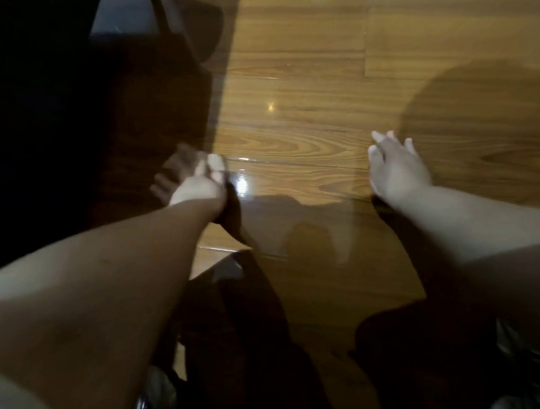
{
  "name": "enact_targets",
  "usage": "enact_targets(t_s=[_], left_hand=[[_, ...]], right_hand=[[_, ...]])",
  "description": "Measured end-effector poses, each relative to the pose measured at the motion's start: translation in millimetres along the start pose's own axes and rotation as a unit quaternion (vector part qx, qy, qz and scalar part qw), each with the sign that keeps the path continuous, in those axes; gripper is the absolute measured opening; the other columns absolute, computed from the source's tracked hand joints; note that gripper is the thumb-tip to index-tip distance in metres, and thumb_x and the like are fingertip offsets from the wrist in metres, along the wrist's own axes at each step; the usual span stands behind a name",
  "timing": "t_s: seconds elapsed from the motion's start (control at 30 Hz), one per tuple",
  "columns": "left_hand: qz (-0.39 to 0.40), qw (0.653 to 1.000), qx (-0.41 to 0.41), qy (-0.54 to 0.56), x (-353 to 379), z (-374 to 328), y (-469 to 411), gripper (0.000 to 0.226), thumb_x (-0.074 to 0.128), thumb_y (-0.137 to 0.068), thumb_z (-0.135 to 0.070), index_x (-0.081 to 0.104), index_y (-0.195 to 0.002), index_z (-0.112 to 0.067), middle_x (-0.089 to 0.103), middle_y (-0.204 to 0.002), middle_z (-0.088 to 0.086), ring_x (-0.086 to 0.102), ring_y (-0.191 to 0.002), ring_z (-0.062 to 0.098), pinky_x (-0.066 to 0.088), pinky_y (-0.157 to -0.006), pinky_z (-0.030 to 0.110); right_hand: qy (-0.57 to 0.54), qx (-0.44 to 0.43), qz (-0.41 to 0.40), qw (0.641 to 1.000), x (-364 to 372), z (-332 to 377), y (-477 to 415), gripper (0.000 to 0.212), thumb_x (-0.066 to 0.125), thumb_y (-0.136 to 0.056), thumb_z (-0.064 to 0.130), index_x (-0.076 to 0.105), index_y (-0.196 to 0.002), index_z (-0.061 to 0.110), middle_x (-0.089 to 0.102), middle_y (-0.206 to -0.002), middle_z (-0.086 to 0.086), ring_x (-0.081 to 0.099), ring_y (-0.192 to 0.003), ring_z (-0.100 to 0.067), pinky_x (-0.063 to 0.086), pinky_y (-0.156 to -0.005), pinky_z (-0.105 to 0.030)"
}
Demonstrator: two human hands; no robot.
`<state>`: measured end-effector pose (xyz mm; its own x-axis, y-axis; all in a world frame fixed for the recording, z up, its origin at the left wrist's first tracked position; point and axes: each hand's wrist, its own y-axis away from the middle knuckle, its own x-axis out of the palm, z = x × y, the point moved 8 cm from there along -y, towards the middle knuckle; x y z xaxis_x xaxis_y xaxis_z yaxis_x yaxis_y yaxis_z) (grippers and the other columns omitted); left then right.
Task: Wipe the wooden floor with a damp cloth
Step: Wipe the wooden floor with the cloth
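The glossy wooden floor fills the middle and right of the view, with bright glints on its planks. My left hand reaches forward at the edge of a dark shadow. It is blurred, with fingers that look spread over the floor. A dark shape lies just under its wrist; I cannot tell whether it is cloth or shadow. My right hand lies palm down on the floor to the right, fingers straight and spread, holding nothing. No cloth shows plainly.
A large dark mass fills the left side, with a dark bag-like object at the top. A round shadow falls on the floor at right. My dark-clad knees are at the bottom.
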<state>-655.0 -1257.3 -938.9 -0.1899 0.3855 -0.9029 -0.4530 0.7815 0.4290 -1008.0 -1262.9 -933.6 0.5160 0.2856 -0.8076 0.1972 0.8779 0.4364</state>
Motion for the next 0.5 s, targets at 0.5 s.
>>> enact_targets(t_s=[0.5], left_hand=[[0.150,0.982,0.117,-0.006,0,-33,20,0.111,0.076,-0.076,-0.042,-0.008,-0.149,-0.047,-0.021,-0.159,0.013,0.007,-0.143,0.049,0.026,-0.115,0.050]], right_hand=[[0.149,-0.238,0.091,0.956,60,64,41,0.055,0.037,-0.100,0.029,0.020,-0.152,0.032,0.005,-0.162,0.005,0.003,-0.148,-0.024,0.007,-0.117,-0.037]])
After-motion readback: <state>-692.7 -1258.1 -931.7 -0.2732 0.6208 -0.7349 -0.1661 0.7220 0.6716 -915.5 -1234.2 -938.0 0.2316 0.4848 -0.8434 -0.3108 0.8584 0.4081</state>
